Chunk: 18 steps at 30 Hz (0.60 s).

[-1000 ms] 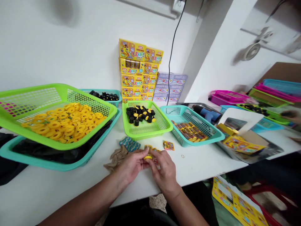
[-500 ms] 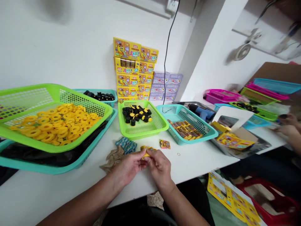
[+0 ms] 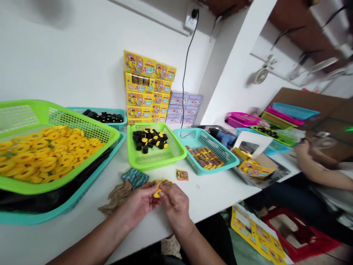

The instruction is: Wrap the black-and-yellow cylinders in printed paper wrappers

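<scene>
A packing workshop, with baskets (image 3: 156, 166) of parts (image 3: 52, 158) and stacked cartons (image 3: 146, 84).

- Bright, even light is spread over the white wall (image 3: 68, 66) and the white table top (image 3: 220, 195) — its source cannot be told.
- Shadows are faint and soft; a dark smudge (image 3: 52, 11) is seen high on the wall.
- Fair sharpness is held on the left hand (image 3: 136, 206), the right hand (image 3: 175, 208) and the small yellow piece (image 3: 157, 192).
- The wall fan (image 3: 260, 76) is smeared by blur.
- The frame edges are bent by wide-angle distortion — the lime-green basket (image 3: 55, 106) is visibly stretched.
- A small green flare (image 3: 349, 129) is caught at the right edge.
</scene>
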Tool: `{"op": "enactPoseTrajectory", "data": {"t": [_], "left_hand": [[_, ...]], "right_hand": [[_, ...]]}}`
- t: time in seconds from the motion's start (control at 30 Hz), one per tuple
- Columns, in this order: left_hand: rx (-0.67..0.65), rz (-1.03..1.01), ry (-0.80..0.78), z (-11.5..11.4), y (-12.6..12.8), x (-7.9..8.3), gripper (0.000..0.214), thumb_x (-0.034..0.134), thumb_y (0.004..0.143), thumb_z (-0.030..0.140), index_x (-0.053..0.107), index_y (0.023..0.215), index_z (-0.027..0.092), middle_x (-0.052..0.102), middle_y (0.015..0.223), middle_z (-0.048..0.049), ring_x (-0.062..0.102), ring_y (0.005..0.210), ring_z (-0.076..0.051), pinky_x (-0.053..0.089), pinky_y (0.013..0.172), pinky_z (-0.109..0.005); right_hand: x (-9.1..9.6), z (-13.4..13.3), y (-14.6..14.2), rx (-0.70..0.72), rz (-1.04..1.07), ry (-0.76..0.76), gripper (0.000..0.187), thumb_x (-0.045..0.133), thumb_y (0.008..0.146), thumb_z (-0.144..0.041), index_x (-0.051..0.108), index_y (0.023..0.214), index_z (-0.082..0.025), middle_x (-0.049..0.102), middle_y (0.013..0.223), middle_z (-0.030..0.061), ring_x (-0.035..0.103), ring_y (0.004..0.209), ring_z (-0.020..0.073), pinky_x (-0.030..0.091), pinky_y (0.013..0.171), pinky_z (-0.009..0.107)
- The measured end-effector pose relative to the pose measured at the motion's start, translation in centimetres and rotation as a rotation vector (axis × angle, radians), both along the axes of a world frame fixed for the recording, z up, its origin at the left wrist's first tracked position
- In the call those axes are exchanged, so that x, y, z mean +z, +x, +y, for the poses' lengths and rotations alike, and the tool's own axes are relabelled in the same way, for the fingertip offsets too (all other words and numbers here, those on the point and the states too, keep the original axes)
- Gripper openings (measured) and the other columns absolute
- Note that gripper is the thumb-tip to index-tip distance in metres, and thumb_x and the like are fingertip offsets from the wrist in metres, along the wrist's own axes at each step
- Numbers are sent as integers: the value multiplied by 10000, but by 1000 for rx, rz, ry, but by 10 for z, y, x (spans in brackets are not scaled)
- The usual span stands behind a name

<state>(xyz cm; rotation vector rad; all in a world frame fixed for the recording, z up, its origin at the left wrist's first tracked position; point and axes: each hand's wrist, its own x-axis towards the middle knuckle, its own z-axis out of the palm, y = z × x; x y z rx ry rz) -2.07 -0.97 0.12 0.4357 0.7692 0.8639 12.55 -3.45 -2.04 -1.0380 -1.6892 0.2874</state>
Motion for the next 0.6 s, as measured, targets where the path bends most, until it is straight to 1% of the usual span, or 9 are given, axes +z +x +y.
{"op": "enactPoseTrajectory", "data": {"t": [0.07,0.13,0.2,0.23,0.3,0.4,0.47,0.53,0.6], "left_hand": [[-4,29,10,1,0,0,136,741,751,189,688,864,135,689,802,-59,609,638,-129,459,617,-237],[17,58,53,2,0,0,183,769,714,206,671,859,154,685,788,-41,606,631,-131,446,584,-233],[42,79,97,1,0,0,232,795,661,205,651,840,172,682,784,-22,605,635,-136,439,563,-233],[44,84,110,1,1,0,247,801,642,199,643,831,177,683,788,-17,612,650,-142,447,571,-237],[30,77,114,-1,2,0,258,800,627,201,635,825,179,692,813,-21,635,706,-160,483,632,-259],[-30,52,121,-4,3,2,294,780,672,331,636,881,184,707,862,-44,660,769,-191,517,699,-302],[-41,132,161,-4,3,2,394,742,695,482,628,929,186,708,854,-61,662,720,-203,510,607,-295],[-10,300,233,-2,4,0,485,715,673,593,621,915,183,696,796,-62,637,598,-191,427,449,-251],[21,470,300,2,6,-5,512,707,629,653,606,794,179,644,671,-32,565,465,-157,303,355,-219]], "right_hand": [[5,0,1,49,74,-97,197,533,921,-228,709,1007,-206,688,785,51,649,698,177,540,631,297],[12,1,1,124,203,-274,192,551,900,-244,678,1036,-197,710,832,49,672,677,170,557,626,289],[18,2,1,135,247,-404,268,634,831,-260,645,1089,-190,712,865,47,681,679,172,561,612,276],[21,1,0,106,198,-411,317,677,781,-251,646,1091,-192,706,871,47,680,707,182,558,625,279],[25,1,-2,28,3,-347,355,729,678,-198,678,1028,-204,690,879,49,662,768,201,543,662,291],[33,5,1,-26,-200,-288,281,707,577,-134,682,849,-202,654,787,27,602,667,176,499,592,266],[46,20,15,-48,-212,-295,223,678,573,-148,640,786,-198,624,714,-1,557,586,145,457,528,234],[65,50,41,-120,-226,-291,147,641,636,-181,603,777,-198,604,663,-21,542,562,132,429,515,218],[88,93,73,-298,-308,-303,106,615,719,-217,591,819,-190,617,664,-15,555,569,134,413,529,222]]}}
